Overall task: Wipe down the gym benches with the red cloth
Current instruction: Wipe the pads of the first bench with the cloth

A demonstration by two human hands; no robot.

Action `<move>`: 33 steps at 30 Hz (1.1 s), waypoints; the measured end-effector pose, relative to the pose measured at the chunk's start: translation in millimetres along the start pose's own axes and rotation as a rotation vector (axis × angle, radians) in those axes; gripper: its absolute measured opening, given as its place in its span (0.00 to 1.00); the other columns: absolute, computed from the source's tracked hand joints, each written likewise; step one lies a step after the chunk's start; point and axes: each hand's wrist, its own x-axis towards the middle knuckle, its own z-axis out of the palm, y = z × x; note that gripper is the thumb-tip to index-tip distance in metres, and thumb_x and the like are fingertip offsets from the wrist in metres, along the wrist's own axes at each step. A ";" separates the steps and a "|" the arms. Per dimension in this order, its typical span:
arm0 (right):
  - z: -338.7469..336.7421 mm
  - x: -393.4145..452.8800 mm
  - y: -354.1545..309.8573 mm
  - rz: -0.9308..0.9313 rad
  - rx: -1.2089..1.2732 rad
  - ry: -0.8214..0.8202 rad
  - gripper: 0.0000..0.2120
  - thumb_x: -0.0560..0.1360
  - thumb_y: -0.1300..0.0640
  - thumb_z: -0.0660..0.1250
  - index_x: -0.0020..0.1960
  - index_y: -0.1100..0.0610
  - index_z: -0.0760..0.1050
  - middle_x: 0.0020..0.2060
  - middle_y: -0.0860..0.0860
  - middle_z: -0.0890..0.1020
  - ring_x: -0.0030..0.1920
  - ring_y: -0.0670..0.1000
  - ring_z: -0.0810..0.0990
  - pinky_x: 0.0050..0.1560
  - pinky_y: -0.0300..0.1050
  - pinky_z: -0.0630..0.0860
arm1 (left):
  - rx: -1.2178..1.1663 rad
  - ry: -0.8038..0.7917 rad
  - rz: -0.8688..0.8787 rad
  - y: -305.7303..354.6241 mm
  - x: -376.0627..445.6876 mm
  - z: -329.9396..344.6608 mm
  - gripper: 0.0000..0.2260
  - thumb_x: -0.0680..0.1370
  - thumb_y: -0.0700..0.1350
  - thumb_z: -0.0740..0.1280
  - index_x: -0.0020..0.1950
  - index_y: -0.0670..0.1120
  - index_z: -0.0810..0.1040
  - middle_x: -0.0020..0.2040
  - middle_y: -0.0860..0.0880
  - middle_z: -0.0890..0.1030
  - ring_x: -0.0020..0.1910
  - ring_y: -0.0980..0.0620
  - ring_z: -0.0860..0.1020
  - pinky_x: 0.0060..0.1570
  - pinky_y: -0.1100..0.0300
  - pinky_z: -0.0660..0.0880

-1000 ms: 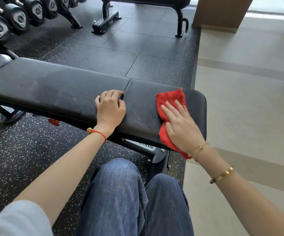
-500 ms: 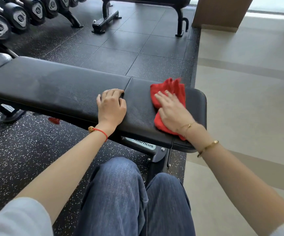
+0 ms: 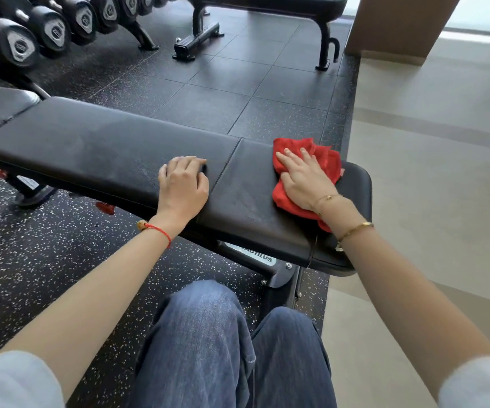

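Right hand (image 3: 304,179): grip flat, fingers extended and spread, palm pressing the red cloth (image 3: 323,160) against the seat pad of the near bench (image 3: 105,148). The cloth lies bunched on the pad's far right portion, with red fabric showing beyond the fingertips and beneath the wrist. Left hand (image 3: 183,184): grip curled, fingers bent under, resting on the long pad just left of the seam between the two pads; it holds nothing visible. A red string bracelet (image 3: 158,231) sits on the left wrist, gold bracelets (image 3: 352,229) on the right. The bench frame below carries a label (image 3: 252,254), partly legible. A dumbbell rack (image 3: 46,28) stands at upper left, a second bench (image 3: 267,4) at the top. Denim-clad knees (image 3: 232,343) occupy the foreground.
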 end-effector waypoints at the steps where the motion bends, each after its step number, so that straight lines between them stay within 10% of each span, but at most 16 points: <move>1: 4.4 5.6 -13.5 -0.025 0.002 -0.010 0.25 0.81 0.57 0.52 0.78 0.54 0.54 0.78 0.52 0.54 0.78 0.58 0.47 0.77 0.53 0.42 | 0.008 0.001 -0.013 -3.5 1.3 -1.1 0.15 0.79 0.44 0.60 0.64 0.47 0.77 0.65 0.48 0.78 0.68 0.47 0.70 0.72 0.43 0.60; 9: 16.3 -18.0 -27.6 -0.304 0.076 -0.041 0.27 0.78 0.48 0.60 0.76 0.44 0.59 0.76 0.44 0.61 0.78 0.52 0.52 0.77 0.55 0.49 | -0.007 0.025 -0.082 -14.4 4.5 1.2 0.15 0.78 0.43 0.61 0.64 0.48 0.78 0.66 0.48 0.76 0.69 0.46 0.69 0.73 0.42 0.56; 33: 24.8 37.4 -35.4 -0.097 0.084 0.020 0.25 0.81 0.53 0.53 0.77 0.50 0.56 0.78 0.48 0.55 0.78 0.54 0.47 0.77 0.54 0.42 | 0.002 0.056 -0.114 -10.5 4.5 2.3 0.16 0.77 0.43 0.61 0.63 0.49 0.77 0.65 0.51 0.76 0.68 0.48 0.69 0.74 0.43 0.56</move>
